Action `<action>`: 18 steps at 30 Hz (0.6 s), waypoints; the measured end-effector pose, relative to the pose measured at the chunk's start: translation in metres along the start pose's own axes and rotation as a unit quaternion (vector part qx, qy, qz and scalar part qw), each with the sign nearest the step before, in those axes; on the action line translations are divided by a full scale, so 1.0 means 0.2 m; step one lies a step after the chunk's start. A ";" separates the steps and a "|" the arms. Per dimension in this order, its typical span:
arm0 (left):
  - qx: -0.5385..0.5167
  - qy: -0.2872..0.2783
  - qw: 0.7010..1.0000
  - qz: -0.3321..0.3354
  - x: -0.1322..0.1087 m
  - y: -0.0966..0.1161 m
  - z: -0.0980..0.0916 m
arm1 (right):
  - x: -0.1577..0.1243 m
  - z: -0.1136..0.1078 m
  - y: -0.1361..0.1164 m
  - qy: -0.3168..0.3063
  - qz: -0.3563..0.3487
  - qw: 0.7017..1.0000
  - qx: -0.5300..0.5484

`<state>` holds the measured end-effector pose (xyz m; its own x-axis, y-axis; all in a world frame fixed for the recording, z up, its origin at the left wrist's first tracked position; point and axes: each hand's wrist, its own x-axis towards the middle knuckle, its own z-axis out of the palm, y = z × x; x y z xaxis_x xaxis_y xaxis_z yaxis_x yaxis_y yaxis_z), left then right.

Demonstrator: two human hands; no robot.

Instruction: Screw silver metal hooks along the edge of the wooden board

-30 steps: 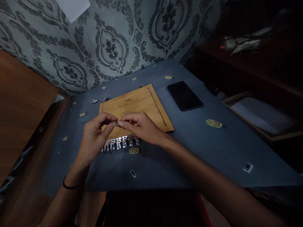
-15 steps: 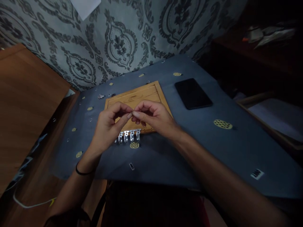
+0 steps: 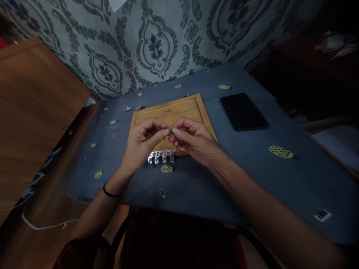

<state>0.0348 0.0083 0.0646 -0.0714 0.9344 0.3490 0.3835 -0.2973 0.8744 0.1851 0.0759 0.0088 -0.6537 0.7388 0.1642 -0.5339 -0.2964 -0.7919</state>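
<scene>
Above a wooden board (image 3: 171,108), my left hand (image 3: 147,140) and my right hand (image 3: 193,140) meet fingertip to fingertip. Each is closed in a pinch between thumb and index finger. A tiny dark piece shows between the fingertips, too small to name. A row of silver metal hooks or clips (image 3: 164,157) lines the front edge of the board, partly hidden behind my left hand. Beyond the board's left corner lies a small heap of silvery parts (image 3: 127,108).
A black tablet or large phone (image 3: 244,112) lies to the right of the board on the blue patterned tablecloth (image 3: 196,190). A wooden panel (image 3: 42,112) stands at the left, and a patterned wall (image 3: 157,45) rises behind the table. A white cable (image 3: 47,227) hangs low at the left.
The camera view has shifted, so the whole scene sits further right in the picture. Both hands keep their fingertips together over the board, with the small dark piece now slightly more visible.
</scene>
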 end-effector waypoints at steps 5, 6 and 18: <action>0.057 0.026 0.997 0.034 -0.03 -0.01 0.02 | 0.00 0.00 0.02 0.003 0.015 1.000 0.013; 0.071 0.027 0.996 0.042 -0.03 -0.02 0.02 | 0.00 0.01 0.03 0.004 0.017 1.000 0.011; 0.132 -0.008 0.991 0.017 -0.04 -0.17 -0.06 | -0.06 -0.14 0.05 0.092 -0.143 0.898 -0.407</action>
<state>0.0115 0.0092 0.0364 -0.0402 0.9284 0.3693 0.6126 -0.2691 0.7432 0.2022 0.0797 -0.0177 -0.4121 0.8241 0.3886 -0.0486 0.4060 -0.9126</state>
